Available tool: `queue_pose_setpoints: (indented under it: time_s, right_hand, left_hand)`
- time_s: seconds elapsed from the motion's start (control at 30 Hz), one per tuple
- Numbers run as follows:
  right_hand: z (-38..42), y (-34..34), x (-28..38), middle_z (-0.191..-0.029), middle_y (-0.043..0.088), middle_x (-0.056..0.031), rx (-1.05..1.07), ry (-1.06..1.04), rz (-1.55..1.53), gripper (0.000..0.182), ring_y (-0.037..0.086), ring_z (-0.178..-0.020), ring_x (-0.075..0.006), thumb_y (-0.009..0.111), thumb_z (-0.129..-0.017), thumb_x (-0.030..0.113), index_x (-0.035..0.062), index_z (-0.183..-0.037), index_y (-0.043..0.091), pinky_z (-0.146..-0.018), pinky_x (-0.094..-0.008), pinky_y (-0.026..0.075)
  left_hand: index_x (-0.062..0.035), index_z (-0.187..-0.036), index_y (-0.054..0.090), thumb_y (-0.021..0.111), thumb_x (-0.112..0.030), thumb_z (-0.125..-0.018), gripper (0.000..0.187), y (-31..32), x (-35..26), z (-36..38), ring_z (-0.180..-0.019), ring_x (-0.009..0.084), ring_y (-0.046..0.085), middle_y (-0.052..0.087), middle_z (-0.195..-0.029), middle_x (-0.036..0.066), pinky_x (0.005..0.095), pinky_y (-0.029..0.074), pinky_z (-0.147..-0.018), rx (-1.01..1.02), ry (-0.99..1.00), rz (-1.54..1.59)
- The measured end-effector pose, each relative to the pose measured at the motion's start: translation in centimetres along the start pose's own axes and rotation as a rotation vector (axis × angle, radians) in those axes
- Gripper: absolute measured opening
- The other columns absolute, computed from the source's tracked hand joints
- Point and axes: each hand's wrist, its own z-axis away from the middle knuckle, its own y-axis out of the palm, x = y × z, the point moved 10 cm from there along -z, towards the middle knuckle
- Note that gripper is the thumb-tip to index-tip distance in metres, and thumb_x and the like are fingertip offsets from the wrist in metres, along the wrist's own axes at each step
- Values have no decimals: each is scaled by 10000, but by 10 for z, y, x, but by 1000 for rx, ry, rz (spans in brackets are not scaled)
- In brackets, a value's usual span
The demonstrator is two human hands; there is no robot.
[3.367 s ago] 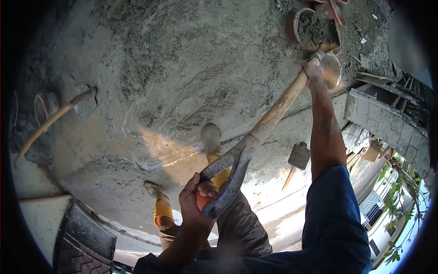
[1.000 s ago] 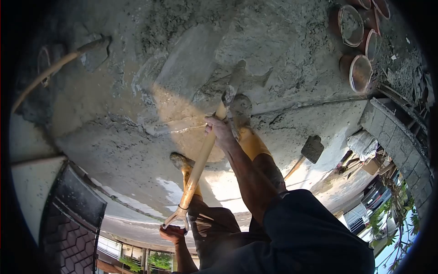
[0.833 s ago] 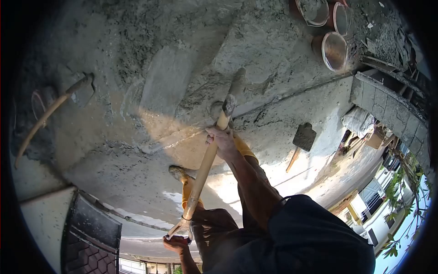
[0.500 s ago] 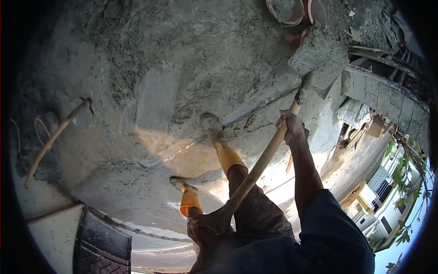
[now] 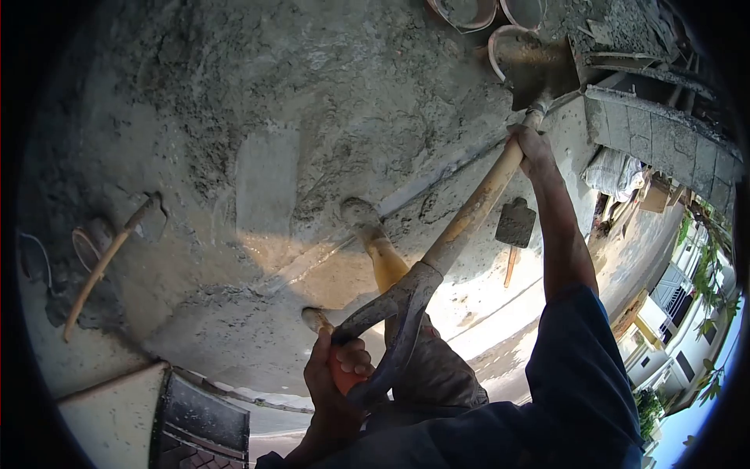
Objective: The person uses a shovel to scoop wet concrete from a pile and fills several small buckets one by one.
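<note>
I hold a long wooden-shafted shovel [image 5: 469, 219] with both hands. My left hand [image 5: 337, 367] is shut around the orange grip inside its grey D-handle, low in the view. My right hand [image 5: 533, 148] is clamped on the shaft just below the blade. The blade [image 5: 539, 74] carries wet grey mortar and is stretched out toward the round pans [image 5: 500, 35] at the top. A broad pile of wet mortar [image 5: 312, 117] covers the ground. My boots [image 5: 373, 242] with yellow tops stand at the pile's edge.
A hoe with a wooden handle [image 5: 109, 258] lies at the left of the pile. A second small hoe [image 5: 514, 230] lies on the concrete at right. A block wall [image 5: 664, 148] runs along the right, and a dark patterned mat [image 5: 199, 418] sits at the bottom left.
The shovel went from digging into the pile by my boots to being lifted loaded and swung up and right toward the pans. My left hand rose with the D-handle.
</note>
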Motion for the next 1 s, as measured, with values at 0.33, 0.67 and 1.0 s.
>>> queue_pose_setpoints:
  time_s: [0.33, 0.67, 1.0]
  right_hand:
    - [21, -23, -17, -717, 524, -100, -297, -387, 534, 317, 543, -560, -191, 568, -696, 92, -81, -936, 452, -486, -318, 453]
    - [150, 28, -159, -679, 507, -66, -98, -227, 182, 125, 530, -560, -158, 549, -739, 36, -2, -843, 490, -488, -302, 452]
    - [415, 182, -570, -569, 383, 34, 274, 635, -139, 270, 375, -422, -121, 645, -784, 212, 158, -686, 399, -417, -303, 358]
  left_hand:
    - [-74, -741, 459, 372, -316, -919, 313, -136, 78, -50, -402, 120, 501, 491, -538, -7, 254, 474, -397, -90, -470, 265]
    - [-83, -823, 485, 383, -417, -918, 362, -288, -35, -72, -472, 112, 486, 453, -553, -10, 286, 479, -480, 309, -119, 122]
    - [-149, -467, 312, 345, -455, -854, 494, -686, -109, 147, -260, 155, 292, 278, -344, 10, 304, 265, -250, -692, 639, -205]
